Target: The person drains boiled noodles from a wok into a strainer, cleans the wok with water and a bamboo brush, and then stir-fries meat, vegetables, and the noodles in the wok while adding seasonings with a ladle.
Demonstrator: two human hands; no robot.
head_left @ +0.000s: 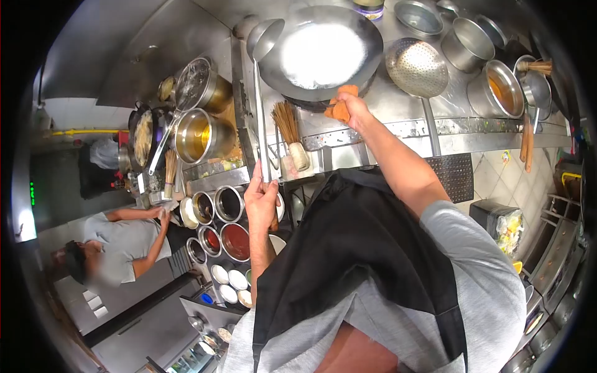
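On my feed, the right arm (pixel 401 158) reached forward and slanted inward, its right hand (pixel 352 112) closed in a grip ahead of the torso. The left arm (pixel 262 258) ran nearly straight forward, and the left hand (pixel 261 204) gripped closer in, thumb and index finger pointing ahead.

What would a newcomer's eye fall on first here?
Probably the glaring white patch inside the wok, top centre. Next, the orange cloth in the right hand at the wok's near rim, then the long metal ladle in the left hand.
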